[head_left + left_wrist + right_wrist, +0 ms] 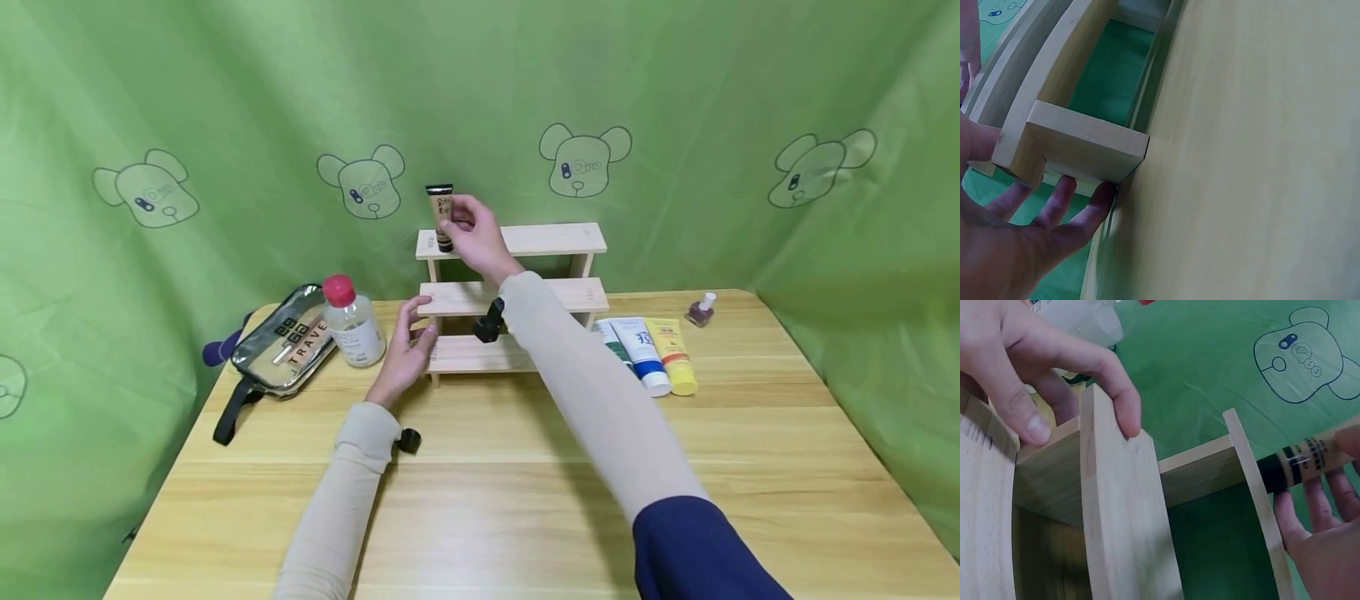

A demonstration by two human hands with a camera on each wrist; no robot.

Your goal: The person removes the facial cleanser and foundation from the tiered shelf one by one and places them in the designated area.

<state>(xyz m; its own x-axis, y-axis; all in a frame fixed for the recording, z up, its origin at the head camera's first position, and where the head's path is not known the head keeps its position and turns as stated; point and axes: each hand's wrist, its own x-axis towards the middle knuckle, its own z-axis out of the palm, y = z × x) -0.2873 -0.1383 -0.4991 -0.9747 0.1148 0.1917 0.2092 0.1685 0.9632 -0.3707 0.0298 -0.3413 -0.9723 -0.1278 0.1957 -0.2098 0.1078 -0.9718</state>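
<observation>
My right hand (471,229) pinches a small brown tube (440,215) and stands it upright, black cap down, at the left end of the top step of the wooden stepped rack (555,240), which sits toward the table's far edge. My left hand (408,348) braces the rack's left side, fingers (1060,199) relaxed and spread against the lower steps so the rack stays put. On the table (525,467), near its left edge, a red-capped clear bottle (351,322) and a clear travel pouch (288,342) rest; three tubes (651,354) and a nail polish bottle (702,309) lie right of the rack.
</observation>
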